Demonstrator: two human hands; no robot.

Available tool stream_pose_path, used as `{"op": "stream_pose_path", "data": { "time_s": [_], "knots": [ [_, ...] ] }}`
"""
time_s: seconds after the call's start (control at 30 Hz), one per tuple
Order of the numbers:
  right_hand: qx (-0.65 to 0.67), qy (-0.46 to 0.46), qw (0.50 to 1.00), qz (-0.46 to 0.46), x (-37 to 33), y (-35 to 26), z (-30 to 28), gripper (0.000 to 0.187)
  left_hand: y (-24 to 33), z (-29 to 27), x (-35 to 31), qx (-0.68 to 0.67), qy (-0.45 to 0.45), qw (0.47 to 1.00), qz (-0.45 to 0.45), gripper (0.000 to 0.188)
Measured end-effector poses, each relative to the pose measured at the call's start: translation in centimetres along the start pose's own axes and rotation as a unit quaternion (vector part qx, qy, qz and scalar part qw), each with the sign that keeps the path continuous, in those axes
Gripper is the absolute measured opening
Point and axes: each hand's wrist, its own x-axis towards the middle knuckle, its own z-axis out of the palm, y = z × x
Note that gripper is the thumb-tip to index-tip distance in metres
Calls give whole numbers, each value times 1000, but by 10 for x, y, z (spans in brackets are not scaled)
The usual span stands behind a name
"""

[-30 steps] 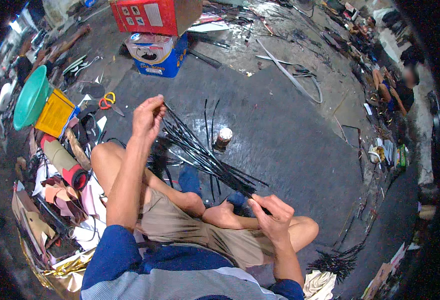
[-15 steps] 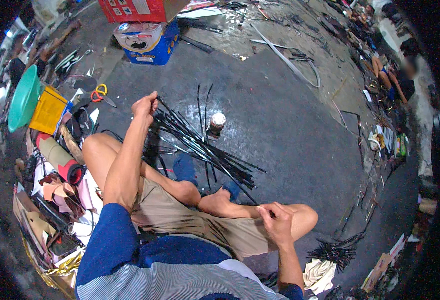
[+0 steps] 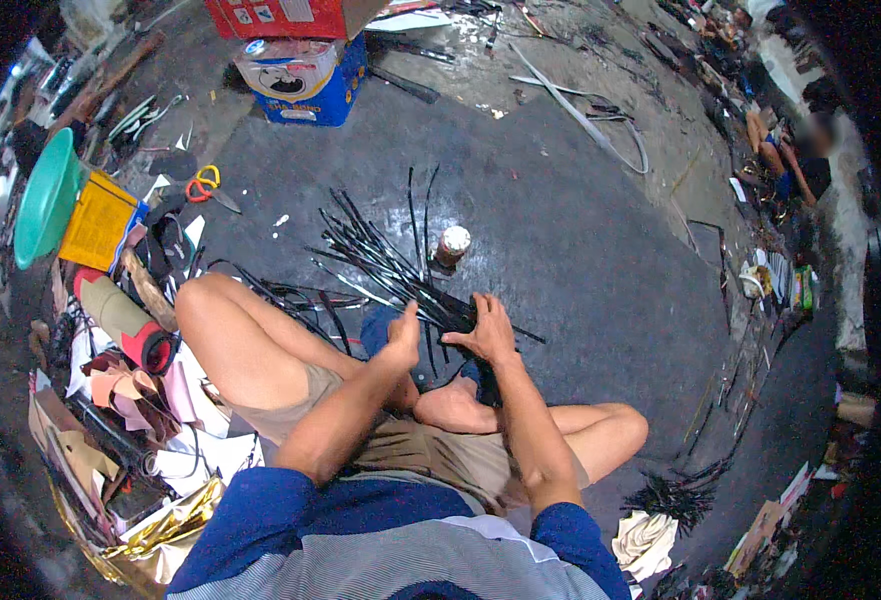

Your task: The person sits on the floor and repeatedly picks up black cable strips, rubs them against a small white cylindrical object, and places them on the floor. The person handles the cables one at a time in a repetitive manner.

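Note:
A loose bundle of long black strips (image 3: pixel 375 250) lies slantwise on the dark floor mat before my crossed legs. My right hand (image 3: pixel 487 332) is at its near right end, thumb on one side and fingers on the other, curved around the strips. Just left of it, my left hand (image 3: pixel 400 338) is curled closed with the thumb up, beside the bundle; what it holds, if anything, is hidden. A small can with a whitish top (image 3: pixel 453 243) stands right behind the strips. A blue piece (image 3: pixel 378 330) shows partly behind my left hand.
Scissors with red and yellow handles (image 3: pixel 203 184) lie far left, near a green basin (image 3: pixel 48 198) and a yellow container (image 3: pixel 102 222). Stacked boxes (image 3: pixel 305 85) stand at the back. Scraps (image 3: pixel 175 385) crowd my left. Another person (image 3: pixel 795 160) sits far right.
Both hands have come together from wide apart, where a thin strip seemed stretched between them. The left moved right and nearer; the right moved left and farther, onto the bundle.

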Motion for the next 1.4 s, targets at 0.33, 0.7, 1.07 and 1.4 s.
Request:
{"op": "stream_pose_path", "data": {
  "time_s": [0.33, 0.7, 1.07, 1.4],
  "knots": [
    [-32, -49, 997, 47, 0, -64, 77, 67, -11, -6, 42, 28, -16, 999, 16, 59],
    [20, -95, 994, 44, 14, -65, -17, 36, 29, -30, -28, 22, -157, 987, 3, 97],
    [42, -61, 986, 149, -134, 29, -322, 27, 14, -15, -112, 449, -337, 730, 390, 51],
    [164, 272, 804, 504, -402, 117, -506, 24, 35, 3, -139, 570, -344, 553, 501, 53]
  ]
}}
